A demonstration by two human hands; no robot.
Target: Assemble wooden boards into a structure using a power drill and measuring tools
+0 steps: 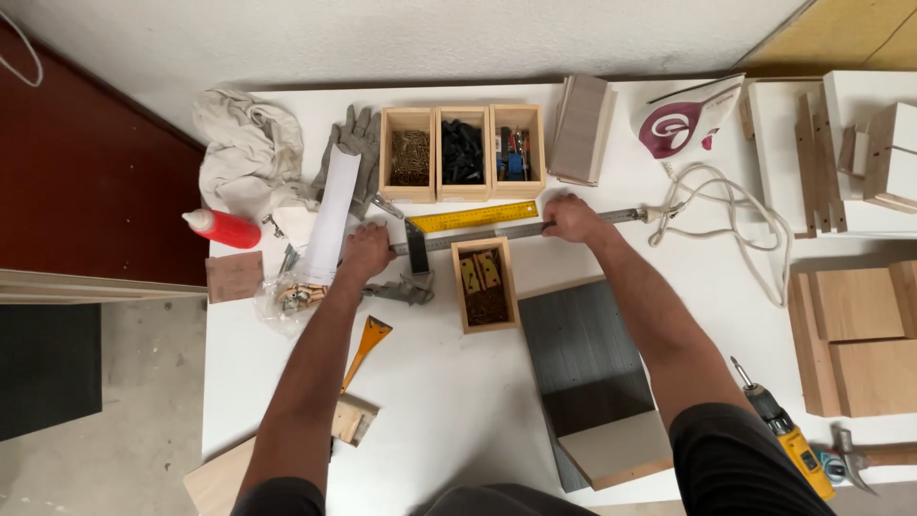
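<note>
White tabletop (pixel 439 401) fills the view, set against a pale wall and crowded with woodworking bits. Both hands rest on one long metal ruler (pixel 497 232) that lies across the table, its long axis running left to right between them. The left hand (pixel 368 253) presses down near the ruler's left end, fingers curled over it, just beside the dark stock of a try square (pixel 416 250). The right hand (pixel 573 220) is closed over the ruler farther along, so a short stretch of metal sticks out beyond it toward the white cord (pixel 726 205). Whether either hand truly grips the ruler or only pins it flat, I cannot tell.

Just beyond the ruler, touching or nearly so, lies a yellow ruler (pixel 475 217), tilted slightly. On the near side, between the two hands, sits a small wooden box (pixel 486 284) with brass hinges inside. Neither hand is clearly nearer the box; it lies roughly midway.
</note>
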